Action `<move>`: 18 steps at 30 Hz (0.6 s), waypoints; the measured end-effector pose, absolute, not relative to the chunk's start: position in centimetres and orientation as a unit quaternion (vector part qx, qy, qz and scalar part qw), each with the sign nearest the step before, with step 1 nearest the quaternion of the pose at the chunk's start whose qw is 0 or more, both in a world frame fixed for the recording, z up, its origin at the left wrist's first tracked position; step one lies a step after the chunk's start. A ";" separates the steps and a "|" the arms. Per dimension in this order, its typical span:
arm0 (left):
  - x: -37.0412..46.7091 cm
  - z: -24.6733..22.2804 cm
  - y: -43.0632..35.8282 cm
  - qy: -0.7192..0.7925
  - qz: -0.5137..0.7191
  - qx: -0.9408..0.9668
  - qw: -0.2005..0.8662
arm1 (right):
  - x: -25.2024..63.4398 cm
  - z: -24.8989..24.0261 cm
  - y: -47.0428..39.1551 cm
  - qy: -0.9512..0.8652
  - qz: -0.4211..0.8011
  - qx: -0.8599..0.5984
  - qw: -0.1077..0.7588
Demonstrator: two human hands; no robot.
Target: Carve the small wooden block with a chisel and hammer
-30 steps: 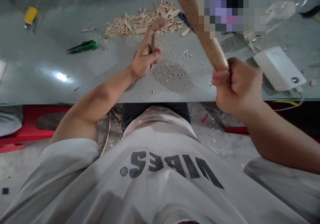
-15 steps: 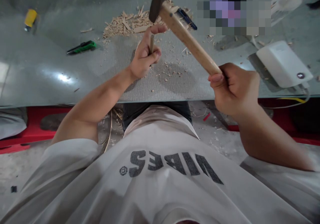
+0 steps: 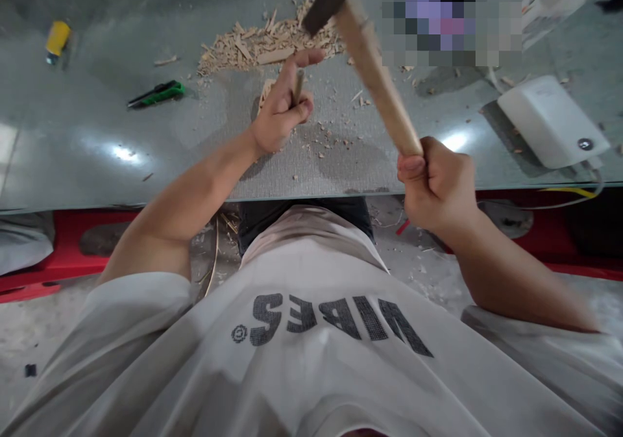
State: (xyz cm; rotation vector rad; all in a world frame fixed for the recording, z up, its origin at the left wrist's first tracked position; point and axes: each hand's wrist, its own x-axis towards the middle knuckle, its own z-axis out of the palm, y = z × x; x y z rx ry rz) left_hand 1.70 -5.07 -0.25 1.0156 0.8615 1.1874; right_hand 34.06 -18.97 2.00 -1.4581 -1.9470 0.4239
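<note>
My left hand is closed around a slim, rod-shaped chisel; its upper end shows, and its lower end is hidden by the hand. The index finger stretches out past it. Part of a pale wooden piece peeks out under that hand, on the grey textured mat. In my right hand is a hammer, gripped near the end of its wooden handle. Its dark metal head is raised up and to the right of the chisel, apart from it.
Wood chips are heaped beyond my left hand, and small crumbs lie on the mat. A green utility knife and a yellow-handled tool lie left. A white box with a cable sits right. One patch at upper right is pixelated.
My right hand has moved left and slightly down. The hammer has swung steeper, its head shifting right and covering the dark blue pen-like thing. My left hand has stayed nearly still.
</note>
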 end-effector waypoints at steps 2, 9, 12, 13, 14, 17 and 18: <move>1.7 -0.3 -5.1 0.362 0.520 0.435 0.640 | 34.2 1.8 -18.8 -0.747 0.157 -0.560 0.321; 2.0 0.0 -5.4 0.349 0.540 0.367 0.672 | 34.5 1.2 -18.8 -0.747 0.170 -0.541 0.349; 2.1 -0.2 -5.2 0.338 0.545 0.370 0.672 | 34.8 0.7 -18.3 -0.734 0.157 -0.545 0.373; 2.1 -0.3 -5.0 0.336 0.546 0.369 0.672 | 35.1 0.5 -17.6 -0.724 0.166 -0.542 0.393; 2.2 -0.3 -4.8 0.335 0.550 0.362 0.674 | 35.5 0.3 -16.4 -0.711 0.174 -0.540 0.415; 2.5 0.0 -4.4 0.323 0.568 0.316 0.688 | 37.0 0.2 -9.8 -0.701 0.170 -0.540 0.433; 2.6 0.2 -4.3 0.319 0.572 0.298 0.695 | 37.5 0.5 -6.8 -0.720 0.130 -0.544 0.411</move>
